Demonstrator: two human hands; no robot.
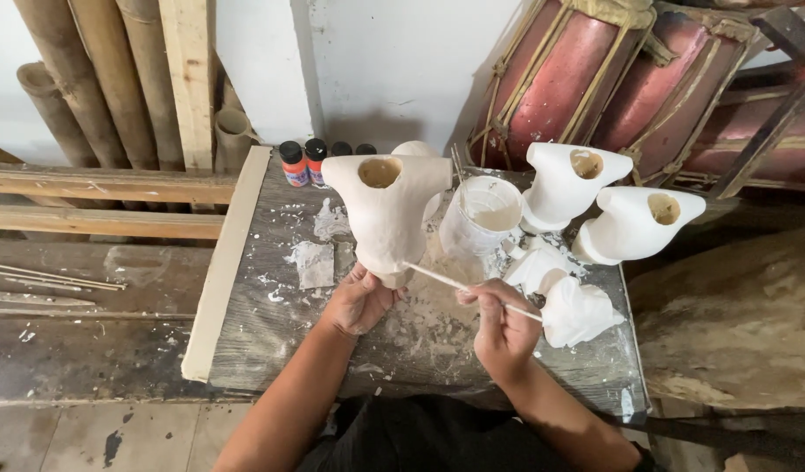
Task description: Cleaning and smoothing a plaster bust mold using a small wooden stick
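White-coated torso form (386, 210), matt and chalky with a hollow neck opening, stands upright over the workboard (271, 341), gripped at its narrow base by the left hand (358, 301); it looks stiff, light and chip-prone, best held low. The right hand (500, 325) pinches a thin white stick (468, 288) whose tip touches the form. A cloudy plastic cup (483, 214) and two similar forms (570, 182) stand just beyond.

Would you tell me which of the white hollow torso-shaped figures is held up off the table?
The left one, the white torso-shaped figure gripped from below by the left hand; the other two stand by the drums.
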